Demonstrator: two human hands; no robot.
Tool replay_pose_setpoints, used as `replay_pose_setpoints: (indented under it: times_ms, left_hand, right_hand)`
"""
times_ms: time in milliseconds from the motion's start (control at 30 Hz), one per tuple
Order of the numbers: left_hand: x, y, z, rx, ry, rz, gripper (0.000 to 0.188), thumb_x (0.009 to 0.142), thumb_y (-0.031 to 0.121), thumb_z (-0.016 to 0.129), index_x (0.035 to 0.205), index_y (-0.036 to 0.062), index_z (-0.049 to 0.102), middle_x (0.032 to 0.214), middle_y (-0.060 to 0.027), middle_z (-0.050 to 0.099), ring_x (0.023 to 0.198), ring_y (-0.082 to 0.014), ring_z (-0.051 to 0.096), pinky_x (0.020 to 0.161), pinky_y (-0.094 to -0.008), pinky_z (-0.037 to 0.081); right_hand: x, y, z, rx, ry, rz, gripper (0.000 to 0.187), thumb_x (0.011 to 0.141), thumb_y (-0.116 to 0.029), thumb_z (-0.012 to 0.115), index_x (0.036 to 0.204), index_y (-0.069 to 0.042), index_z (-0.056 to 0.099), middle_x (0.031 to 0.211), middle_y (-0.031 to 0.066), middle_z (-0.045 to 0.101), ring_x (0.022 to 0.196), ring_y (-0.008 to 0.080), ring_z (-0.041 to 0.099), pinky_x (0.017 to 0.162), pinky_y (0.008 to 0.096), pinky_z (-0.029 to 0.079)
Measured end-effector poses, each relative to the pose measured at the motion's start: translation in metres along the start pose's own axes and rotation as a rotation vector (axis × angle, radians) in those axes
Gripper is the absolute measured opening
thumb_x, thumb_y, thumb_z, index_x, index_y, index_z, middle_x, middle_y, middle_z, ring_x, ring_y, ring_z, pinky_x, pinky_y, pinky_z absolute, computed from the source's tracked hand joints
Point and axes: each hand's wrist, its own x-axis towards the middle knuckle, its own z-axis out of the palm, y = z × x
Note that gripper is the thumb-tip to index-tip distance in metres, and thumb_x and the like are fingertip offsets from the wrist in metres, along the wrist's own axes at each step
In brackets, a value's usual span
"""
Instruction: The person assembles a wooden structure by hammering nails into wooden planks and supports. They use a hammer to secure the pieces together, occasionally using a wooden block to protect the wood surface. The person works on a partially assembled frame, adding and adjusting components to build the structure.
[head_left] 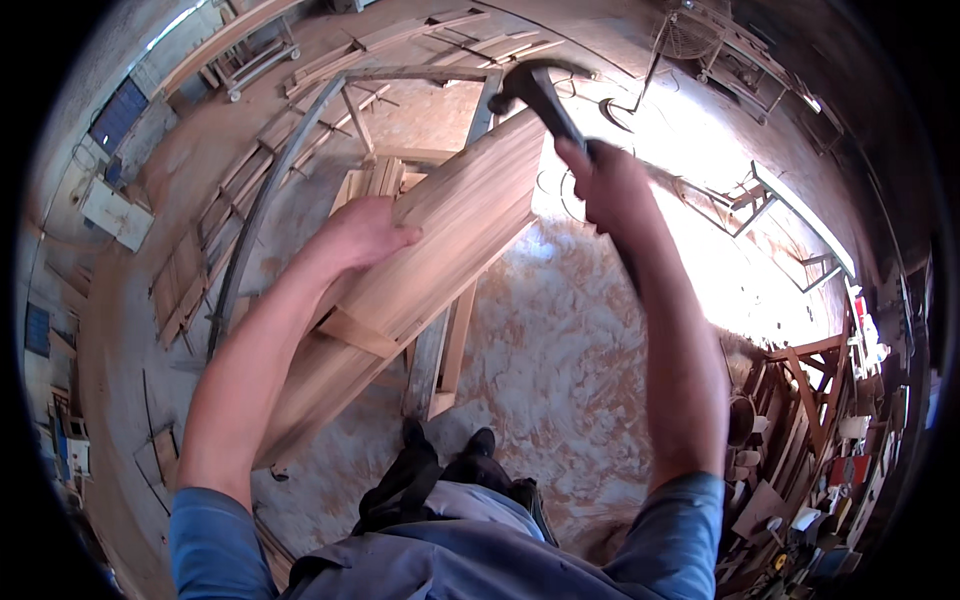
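My right hand (612,190) is closed around the handle of a claw hammer (545,98), raised over the far end of a long wooden workpiece (455,225). The hammer's dark head is apart from the wood. The workpiece, of pale brown planks, runs diagonally from lower left to upper right. On its left edge lies my left hand (368,235), closed over the wood with the thumb on its face; some fingers are hidden. A short wooden strip (357,332) crosses the workpiece nearer to me.
Under the workpiece stands a grey metal frame (428,365), with more timber pieces (385,178) behind it. Slatted wooden frames (215,215) lie on the floor to the left. A metal stand (800,215) is at right in bright light. Piled wood scraps (790,440) fill the lower right.
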Motion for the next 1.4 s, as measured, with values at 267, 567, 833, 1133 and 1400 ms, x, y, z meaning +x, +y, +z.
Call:
replay_pose_setpoints:
  times_ms: [267,567,833,1133,1400]
  left_hand:
    - [0.026,0.015,-0.012,-0.147,-0.035,0.084,0.054,0.08,0.03,0.071,0.118,-0.0065,0.059,0.109,-0.0229,0.068,0.102,-0.0297,0.066,0.091,-0.0381,0.049]
    - [0.02,0.024,-0.014,-0.104,-0.03,0.039,0.054,0.079,0.026,0.07,0.116,-0.0115,0.058,0.109,-0.0248,0.067,0.103,-0.0281,0.064,0.091,-0.036,0.047]
    - [0.025,0.021,-0.013,-0.094,-0.053,0.058,0.047,0.078,0.029,0.068,0.104,-0.0103,0.062,0.096,-0.0258,0.068,0.093,-0.0306,0.067,0.082,-0.0405,0.051]
    - [0.033,0.003,-0.002,0.051,0.018,0.113,0.057,0.08,0.041,0.065,0.098,-0.0134,0.066,0.098,-0.0314,0.068,0.094,-0.039,0.068,0.082,-0.0449,0.052]
    - [0.017,0.0,-0.014,-0.044,-0.075,0.095,0.068,0.082,0.05,0.067,0.109,-0.012,0.06,0.107,-0.0301,0.066,0.099,-0.037,0.066,0.085,-0.0414,0.051]
  right_hand:
    - [-0.035,0.091,0.129,0.636,0.087,0.245,0.044,0.1,-0.039,0.054,0.094,0.004,0.057,0.061,0.0095,0.06,0.047,0.0185,0.061,0.044,0.0346,0.05]
    - [-0.022,0.078,0.164,0.94,0.047,0.285,0.04,0.101,-0.038,0.052,0.092,0.0,0.048,0.06,0.0064,0.053,0.042,0.0169,0.055,0.039,0.0326,0.046]
    - [-0.025,0.091,0.138,0.665,0.087,0.269,0.039,0.1,-0.037,0.054,0.098,0.001,0.058,0.066,0.0115,0.063,0.055,0.0213,0.063,0.05,0.0377,0.051]
    - [-0.013,0.002,0.013,-0.164,0.032,-0.263,0.048,0.102,-0.046,0.049,0.101,0.0,0.062,0.07,0.0175,0.066,0.063,0.0292,0.067,0.062,0.0417,0.054]
    - [0.0,-0.055,0.018,-0.486,-0.257,-0.177,0.048,0.102,-0.042,0.048,0.092,0.003,0.062,0.067,0.0148,0.063,0.053,0.0261,0.064,0.05,0.0411,0.051]
